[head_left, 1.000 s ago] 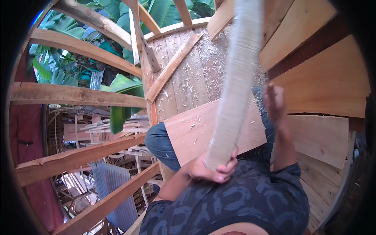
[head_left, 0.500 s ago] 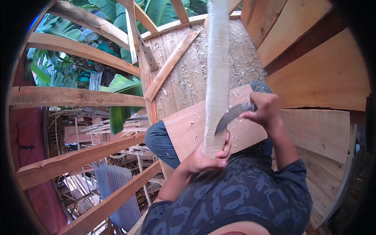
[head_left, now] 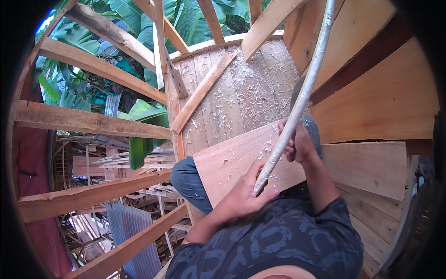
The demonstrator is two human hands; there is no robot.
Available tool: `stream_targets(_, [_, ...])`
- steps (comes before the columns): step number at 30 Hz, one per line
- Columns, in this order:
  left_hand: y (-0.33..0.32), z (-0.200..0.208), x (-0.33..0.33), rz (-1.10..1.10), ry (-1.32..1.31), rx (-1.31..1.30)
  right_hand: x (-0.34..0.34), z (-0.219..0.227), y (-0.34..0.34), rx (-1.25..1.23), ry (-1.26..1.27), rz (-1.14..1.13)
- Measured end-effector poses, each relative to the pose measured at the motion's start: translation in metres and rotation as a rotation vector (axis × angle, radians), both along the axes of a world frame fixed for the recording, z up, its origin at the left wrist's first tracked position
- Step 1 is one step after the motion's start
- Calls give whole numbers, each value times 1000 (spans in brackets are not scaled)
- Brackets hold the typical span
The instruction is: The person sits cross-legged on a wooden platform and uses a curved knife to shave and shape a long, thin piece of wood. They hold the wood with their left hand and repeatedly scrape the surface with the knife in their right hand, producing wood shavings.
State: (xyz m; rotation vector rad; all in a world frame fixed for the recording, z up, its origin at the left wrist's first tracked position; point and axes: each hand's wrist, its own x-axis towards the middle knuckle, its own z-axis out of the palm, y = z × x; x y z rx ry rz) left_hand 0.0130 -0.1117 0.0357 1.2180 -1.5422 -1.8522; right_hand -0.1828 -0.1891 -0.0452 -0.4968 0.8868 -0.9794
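Observation:
A long pale wooden strip slants up from my lap toward the upper right, its narrow edge facing up. My left hand grips its lower end, thumb on one side and fingers on the other. Beside the strip's middle, my right hand is closed, partly behind the wood. The curved knife it held a moment ago is hidden now, blade and handle both. Across my thighs lies a flat reddish board with a few shavings on it.
Curled shavings cover the plank floor ahead. A loose wooden bar lies diagonally there. Open timber ribs stand at the left, with banana leaves beyond. Broad planks form a wall at the right.
The wooden strip has turned from its broad face to its narrow edge, and its far end has swung right. My right hand has moved lower and left, and the knife has gone from sight.

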Motion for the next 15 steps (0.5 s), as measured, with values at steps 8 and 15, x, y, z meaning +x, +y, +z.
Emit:
stream_targets(8, [3, -20, 0, 281, -560, -592, 24, 8, 18, -253, -347, -144])
stream_targets(15, [-17, -33, 33, -103, 191, 35, 22, 31, 12, -209, 78, -208])
